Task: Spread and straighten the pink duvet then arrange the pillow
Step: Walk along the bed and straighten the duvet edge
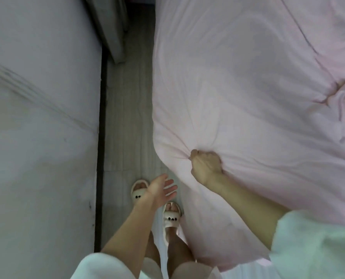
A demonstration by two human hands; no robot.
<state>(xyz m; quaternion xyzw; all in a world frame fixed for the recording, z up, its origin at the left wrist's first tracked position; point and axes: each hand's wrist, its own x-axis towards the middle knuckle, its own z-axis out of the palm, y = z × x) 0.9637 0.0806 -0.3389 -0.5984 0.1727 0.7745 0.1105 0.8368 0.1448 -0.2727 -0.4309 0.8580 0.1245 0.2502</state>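
Observation:
The pink duvet [238, 81] covers the bed on the right side of the head view, wrinkled, with a bunched fold near the right edge. Its left edge hangs over the side of the bed. My right hand [205, 166] is shut on a fistful of the duvet near that edge, and creases fan out from the grip. My left hand [161, 190] hovers open above the floor beside the bed, fingers spread, holding nothing. No pillow is in view.
A narrow strip of grey floor [127, 117] runs between the bed and a white wall [41, 97] with a dark skirting line. My feet in light slippers [170, 220] stand on it. A grey piece of furniture [111, 23] stands at the top.

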